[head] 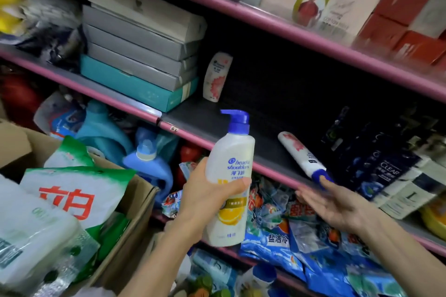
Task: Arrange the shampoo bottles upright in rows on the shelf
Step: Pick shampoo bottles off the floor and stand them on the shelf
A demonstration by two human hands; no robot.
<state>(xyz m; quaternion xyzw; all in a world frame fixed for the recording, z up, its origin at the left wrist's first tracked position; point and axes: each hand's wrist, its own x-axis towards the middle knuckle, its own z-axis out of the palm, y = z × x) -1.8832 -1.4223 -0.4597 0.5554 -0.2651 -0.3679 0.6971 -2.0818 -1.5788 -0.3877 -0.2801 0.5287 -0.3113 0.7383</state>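
My left hand (205,196) grips a white pump shampoo bottle (230,176) with a blue pump and a yellow lemon label, held upright in front of the pink shelf edge (193,136). A white bottle with pink flowers (216,77) stands upright at the back of the dark shelf, beside a stack of boxes. Another white bottle with a blue cap (301,154) lies on its side near the shelf's front edge. My right hand (330,200) is flat with straight fingers, and its fingertips reach the lying bottle's blue cap.
Grey and teal boxes (137,55) are stacked at the shelf's left. Dark Clear shampoo boxes (376,161) fill the right of the shelf. A cardboard box of detergent bags (72,195) sits at lower left. Blue detergent bags (289,231) and jugs crowd the shelf below.
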